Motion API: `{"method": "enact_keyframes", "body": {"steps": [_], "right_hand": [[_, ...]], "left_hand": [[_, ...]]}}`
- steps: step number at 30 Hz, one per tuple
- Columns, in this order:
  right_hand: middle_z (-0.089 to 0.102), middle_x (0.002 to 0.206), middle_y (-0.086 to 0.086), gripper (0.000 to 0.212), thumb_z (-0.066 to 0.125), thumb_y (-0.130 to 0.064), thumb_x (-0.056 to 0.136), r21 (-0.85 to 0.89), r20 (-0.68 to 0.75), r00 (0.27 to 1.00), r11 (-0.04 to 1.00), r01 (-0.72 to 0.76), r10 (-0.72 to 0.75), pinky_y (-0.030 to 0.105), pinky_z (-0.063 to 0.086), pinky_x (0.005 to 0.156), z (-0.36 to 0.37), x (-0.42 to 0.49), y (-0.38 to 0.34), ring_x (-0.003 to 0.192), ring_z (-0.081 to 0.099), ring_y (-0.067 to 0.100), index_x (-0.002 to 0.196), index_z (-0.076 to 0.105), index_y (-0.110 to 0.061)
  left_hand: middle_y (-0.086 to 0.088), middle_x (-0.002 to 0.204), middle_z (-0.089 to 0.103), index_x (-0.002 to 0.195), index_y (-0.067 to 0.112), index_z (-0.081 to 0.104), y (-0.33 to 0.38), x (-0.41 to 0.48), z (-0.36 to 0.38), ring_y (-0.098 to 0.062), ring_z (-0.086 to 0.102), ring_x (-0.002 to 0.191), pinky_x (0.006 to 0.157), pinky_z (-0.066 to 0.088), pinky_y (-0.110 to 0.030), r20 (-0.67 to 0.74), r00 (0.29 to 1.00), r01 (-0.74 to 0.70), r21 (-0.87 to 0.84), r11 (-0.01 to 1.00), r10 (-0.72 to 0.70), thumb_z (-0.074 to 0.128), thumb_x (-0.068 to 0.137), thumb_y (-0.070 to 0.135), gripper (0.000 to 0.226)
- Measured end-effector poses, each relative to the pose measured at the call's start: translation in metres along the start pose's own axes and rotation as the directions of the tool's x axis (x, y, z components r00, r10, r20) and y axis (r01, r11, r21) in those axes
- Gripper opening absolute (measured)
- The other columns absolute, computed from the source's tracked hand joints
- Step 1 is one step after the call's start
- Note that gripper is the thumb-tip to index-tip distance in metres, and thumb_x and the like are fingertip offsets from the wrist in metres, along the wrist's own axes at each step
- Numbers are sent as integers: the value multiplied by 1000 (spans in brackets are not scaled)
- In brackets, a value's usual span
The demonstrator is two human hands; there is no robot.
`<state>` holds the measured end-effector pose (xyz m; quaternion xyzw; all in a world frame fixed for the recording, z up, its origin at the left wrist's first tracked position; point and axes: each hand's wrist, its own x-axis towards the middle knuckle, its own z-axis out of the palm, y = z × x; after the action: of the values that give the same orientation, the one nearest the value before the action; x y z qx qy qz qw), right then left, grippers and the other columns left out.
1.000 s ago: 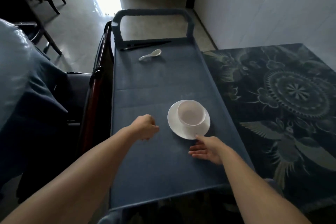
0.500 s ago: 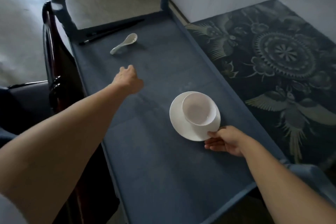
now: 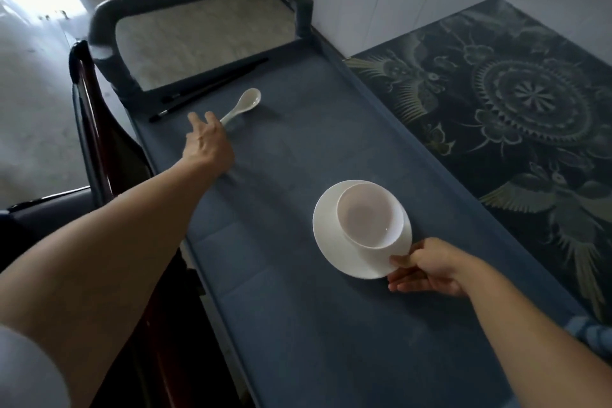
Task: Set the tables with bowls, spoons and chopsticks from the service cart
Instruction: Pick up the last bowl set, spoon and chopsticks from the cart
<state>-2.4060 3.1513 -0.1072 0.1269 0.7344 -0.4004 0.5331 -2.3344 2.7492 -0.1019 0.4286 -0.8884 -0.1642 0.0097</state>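
Legible markings: none.
No text, label or number resolves on the bowl, plate, spoon or service cart; the dim view may conceal fine print.

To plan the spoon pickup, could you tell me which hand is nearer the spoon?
Left. The left hand is right at the handle end of the spoon; the right hand is much nearer the camera, pinching the saucer rim.

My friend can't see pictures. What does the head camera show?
Over a blue cart, the left hand reaches the handle of a white spoon while the right hand pinches a saucer holding a bowl. Black chopsticks lie beyond the spoon; a patterned table stands alongside.
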Motion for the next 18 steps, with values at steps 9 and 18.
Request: {"method": "enact_keyframes", "body": {"steps": [9,18], "right_hand": [[71,93,33,30,72,-7,89,-81,95,995,996,-36,43,36,60,59,-7,14,-14,85,72,44,108,61,14],[71,92,32,26,69,-7,91,-125,126,989,990,-62,77,35,59,58,-1,24,-25,84,73,44,106,62,13]], "left_hand": [[-17,123,45,123,3,49,5,63,11,-39,42,118,82,47,-50,59,996,-74,223,972,62,59,85,7,40],[-19,126,36,117,2,40,7,96,13,-45,44,114,87,46,-55,-28,998,-62,77,995,64,71,77,7,51]]}}
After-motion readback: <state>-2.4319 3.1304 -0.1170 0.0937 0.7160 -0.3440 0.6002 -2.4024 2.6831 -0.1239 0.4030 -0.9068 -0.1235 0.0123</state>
